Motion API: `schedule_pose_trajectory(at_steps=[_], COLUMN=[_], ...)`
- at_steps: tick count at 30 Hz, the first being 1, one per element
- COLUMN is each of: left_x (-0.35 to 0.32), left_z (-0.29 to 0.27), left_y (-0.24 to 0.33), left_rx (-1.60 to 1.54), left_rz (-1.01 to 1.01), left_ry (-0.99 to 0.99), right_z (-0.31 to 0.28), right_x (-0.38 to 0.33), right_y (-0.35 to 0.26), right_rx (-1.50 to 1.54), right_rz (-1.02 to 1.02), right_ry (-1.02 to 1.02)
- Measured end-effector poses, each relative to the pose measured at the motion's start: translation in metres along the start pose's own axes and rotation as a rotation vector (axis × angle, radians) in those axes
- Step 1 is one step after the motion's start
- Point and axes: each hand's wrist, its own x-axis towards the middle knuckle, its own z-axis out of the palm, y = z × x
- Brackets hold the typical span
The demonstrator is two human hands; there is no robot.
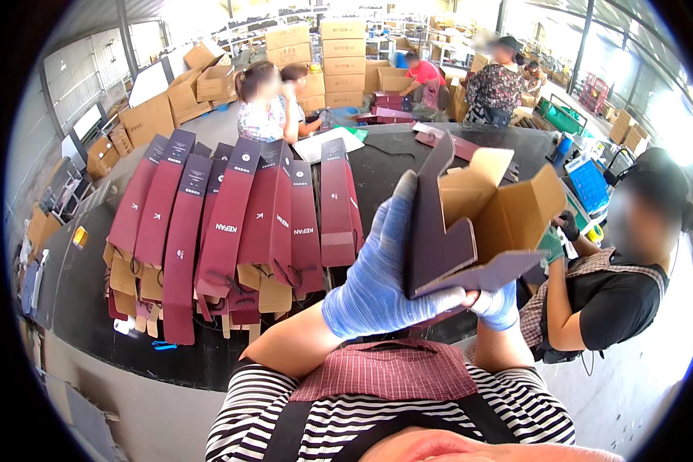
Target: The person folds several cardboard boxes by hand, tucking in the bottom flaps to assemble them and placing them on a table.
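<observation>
One half-folded box (481, 223), maroon outside and brown inside, is up at chest height over the dark worktop (385, 165). Left hand (377, 277), blue-gloved, is closed on its near panel; right hand (499, 304) grips the lower flap from below. Flat maroon blanks (231, 223) fan out left on the worktop.

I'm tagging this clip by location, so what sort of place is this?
Most likely a packing workshop or warehouse. Flat maroon box blanks lie fanned over a black table, brown cartons are stacked at the back, and the gloved left hand and right hand hold a half-folded box.
</observation>
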Motion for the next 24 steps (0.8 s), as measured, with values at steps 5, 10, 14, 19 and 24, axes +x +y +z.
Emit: schedule_pose_trajectory(at_steps=[5,10,14,19,24], left_x=[0.002,0.008,0.025,0.026,0.126], left_z=[0.009,0.025,0.042,0.041,-0.064], left_y=[-0.015,-0.043,-0.035,-0.071,-0.146], left_rx=[0.216,0.044,-0.311,-0.215,0.118], left_rz=[0.069,-0.088,-0.130,-0.100,-0.721], left_ry=[-0.083,-0.145,-0.132,-0.234,-0.177], right_z=[-0.011,-0.022,-0.041,-0.060,-0.067], right_x=[-0.006,-0.006,-0.001,0.005,0.003], right_y=[0.007,0.015,0.002,0.010,0.017], right_rx=[-0.052,-0.090,-0.006,-0.065,0.055], right_rz=[-0.006,-0.022,0.023,-0.058,0.021], right_ry=[0.079,0.130,0.112,0.093,0.061])
